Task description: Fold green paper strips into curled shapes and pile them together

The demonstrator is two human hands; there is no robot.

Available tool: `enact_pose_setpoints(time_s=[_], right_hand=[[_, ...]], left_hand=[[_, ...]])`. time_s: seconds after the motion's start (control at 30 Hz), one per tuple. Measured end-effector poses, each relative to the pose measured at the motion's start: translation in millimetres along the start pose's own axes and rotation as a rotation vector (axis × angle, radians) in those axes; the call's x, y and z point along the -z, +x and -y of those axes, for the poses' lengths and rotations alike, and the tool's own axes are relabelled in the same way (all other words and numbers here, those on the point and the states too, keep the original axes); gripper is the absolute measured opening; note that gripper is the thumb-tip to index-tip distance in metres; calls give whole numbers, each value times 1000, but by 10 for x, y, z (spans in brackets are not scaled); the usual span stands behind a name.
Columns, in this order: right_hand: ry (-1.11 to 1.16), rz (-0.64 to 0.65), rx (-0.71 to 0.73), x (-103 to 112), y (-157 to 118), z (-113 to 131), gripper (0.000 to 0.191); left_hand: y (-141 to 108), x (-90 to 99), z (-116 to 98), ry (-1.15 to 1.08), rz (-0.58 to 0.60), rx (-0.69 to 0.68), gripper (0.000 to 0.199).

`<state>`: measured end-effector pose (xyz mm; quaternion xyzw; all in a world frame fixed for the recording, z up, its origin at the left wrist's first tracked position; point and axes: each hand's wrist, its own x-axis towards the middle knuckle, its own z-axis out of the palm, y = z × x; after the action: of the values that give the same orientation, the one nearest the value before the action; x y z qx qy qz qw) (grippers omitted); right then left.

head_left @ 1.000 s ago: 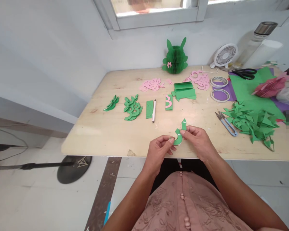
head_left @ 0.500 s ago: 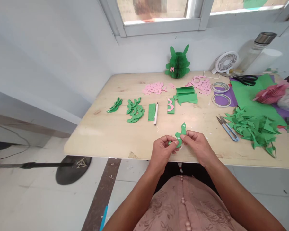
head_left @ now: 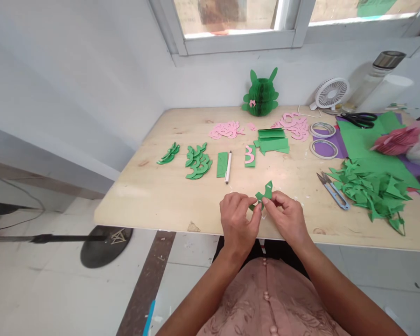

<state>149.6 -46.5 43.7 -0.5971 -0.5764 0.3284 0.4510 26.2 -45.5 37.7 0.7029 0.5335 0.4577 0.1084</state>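
Note:
A green paper cutout point(head_left: 268, 189) with small white tape pieces on it is held over the table's front edge. My left hand point(head_left: 238, 218) pinches its lower left part between thumb and fingers. My right hand point(head_left: 287, 215) grips its right side, the thumb near the middle. Fingers cover much of the cutout's lower part. Beyond my hands lie a white pen point(head_left: 228, 167), a green paper rectangle point(head_left: 222, 164) and a green piece with a pink scalloped shape point(head_left: 249, 156).
Green cutouts point(head_left: 198, 162) are piled at the left, pink cutouts point(head_left: 227, 129) farther back. Green scraps point(head_left: 374, 191), blue-handled snips point(head_left: 333, 190), tape rolls point(head_left: 324, 149) and black scissors point(head_left: 359, 119) lie at the right. A green honeycomb paper figure point(head_left: 261, 97) and white fan point(head_left: 332, 93) stand behind.
My left hand has turned, its fingers now bunched over the cutout's lower left end and covering more of it. My right hand keeps its grip. The view has shifted slightly.

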Motion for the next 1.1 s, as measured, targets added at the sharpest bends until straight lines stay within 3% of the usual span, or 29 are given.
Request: enact_pose_setpoints(time_s=[0.3, 0.87, 1.1], right_hand=[[-45, -49, 103, -15, -31, 24, 20], [-72, -117, 205, -62, -51, 14, 28], [-62, -95, 172, -58, -57, 35, 25]], left_hand=[[2, -17, -7, 70, -27, -31, 4], [17, -27, -3, -156, -19, 185, 4], [27, -26, -19, -274, -4, 288, 6]])
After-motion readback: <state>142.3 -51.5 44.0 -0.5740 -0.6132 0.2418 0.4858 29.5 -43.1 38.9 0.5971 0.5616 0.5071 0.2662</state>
